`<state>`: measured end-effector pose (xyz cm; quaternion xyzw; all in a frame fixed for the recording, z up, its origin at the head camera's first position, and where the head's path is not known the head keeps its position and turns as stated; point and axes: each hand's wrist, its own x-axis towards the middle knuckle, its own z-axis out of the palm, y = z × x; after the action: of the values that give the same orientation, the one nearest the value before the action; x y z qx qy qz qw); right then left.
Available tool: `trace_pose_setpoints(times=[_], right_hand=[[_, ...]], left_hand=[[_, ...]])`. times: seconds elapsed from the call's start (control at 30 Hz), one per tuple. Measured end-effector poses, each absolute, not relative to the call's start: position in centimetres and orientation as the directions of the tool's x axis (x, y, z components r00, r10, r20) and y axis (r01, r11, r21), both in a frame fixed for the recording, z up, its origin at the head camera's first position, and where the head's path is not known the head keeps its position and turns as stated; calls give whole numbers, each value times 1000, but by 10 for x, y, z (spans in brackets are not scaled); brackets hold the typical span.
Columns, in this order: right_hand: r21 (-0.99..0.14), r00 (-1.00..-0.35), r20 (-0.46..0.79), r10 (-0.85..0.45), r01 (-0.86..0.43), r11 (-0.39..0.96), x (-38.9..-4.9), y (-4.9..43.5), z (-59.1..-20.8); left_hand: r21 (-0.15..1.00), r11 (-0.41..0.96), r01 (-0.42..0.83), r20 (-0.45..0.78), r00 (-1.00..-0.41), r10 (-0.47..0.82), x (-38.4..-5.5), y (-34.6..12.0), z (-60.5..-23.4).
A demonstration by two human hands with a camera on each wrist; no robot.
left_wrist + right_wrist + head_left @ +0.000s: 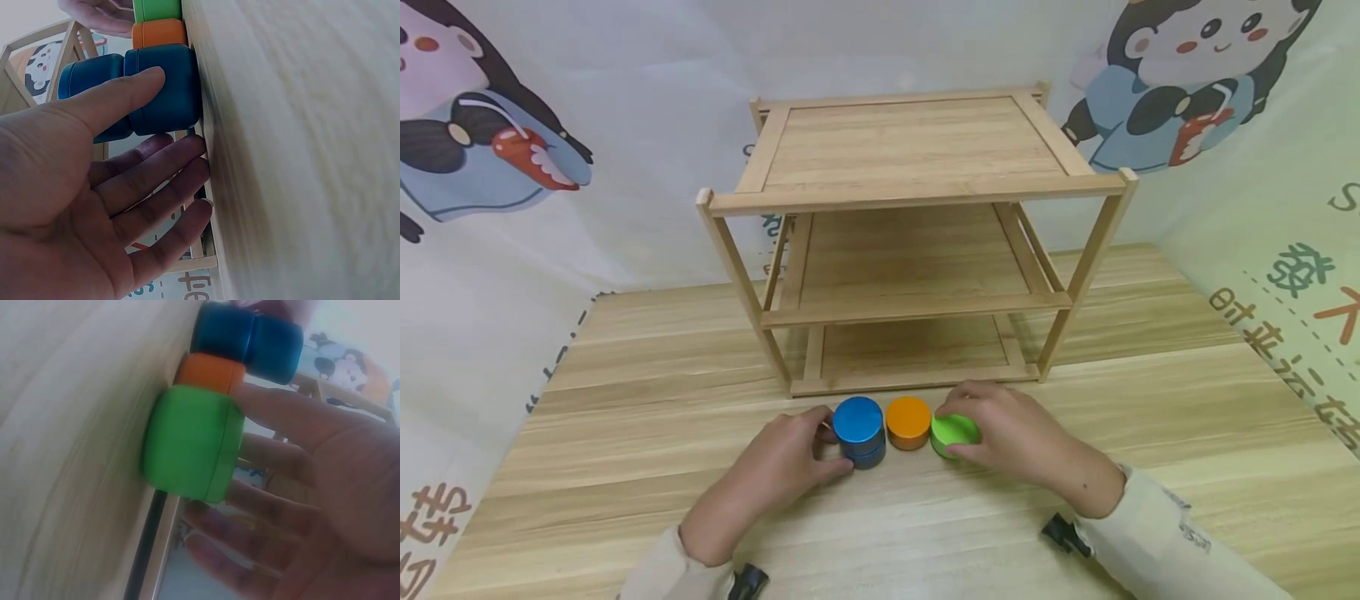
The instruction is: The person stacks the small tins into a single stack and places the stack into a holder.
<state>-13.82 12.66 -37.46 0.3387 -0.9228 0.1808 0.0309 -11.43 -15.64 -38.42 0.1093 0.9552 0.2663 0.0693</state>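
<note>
Two blue round tins are stacked near the front of the shelf, the upper blue tin (858, 419) on the lower blue tin (164, 94). My left hand (786, 454) is at their left side. Its thumb touches the lower tin, while the other fingers extend loosely beside the stack. Between the blue stack and a green tin (955, 435) stands an orange tin (908, 422). My right hand (1011, 429) holds the green tin from its right, thumb in front and index finger behind. In the right wrist view, the green tin (190, 444) partly covers the fingertips.
Behind the tins stands a three-tier wooden shelf (910, 196), its lower front rail close to them. All stand on a wood-grain tabletop (880, 533). A printed white sheet (647, 125) with cartoon figures and lettering surrounds the back and sides.
</note>
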Motion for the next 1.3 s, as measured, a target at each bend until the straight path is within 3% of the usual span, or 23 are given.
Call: trace_pose_setpoints(times=[0.83,1.3], right_hand=[[-330,-768,123,-628,-629,704,-140,128,-376],[-263,-736,154,-659,-673,691,-139,130,-376]], left_hand=[[545,821,170,-82,-964,255,-114,-157,-385],[540,825,165,-85,-965,249,-115,-158,-387]])
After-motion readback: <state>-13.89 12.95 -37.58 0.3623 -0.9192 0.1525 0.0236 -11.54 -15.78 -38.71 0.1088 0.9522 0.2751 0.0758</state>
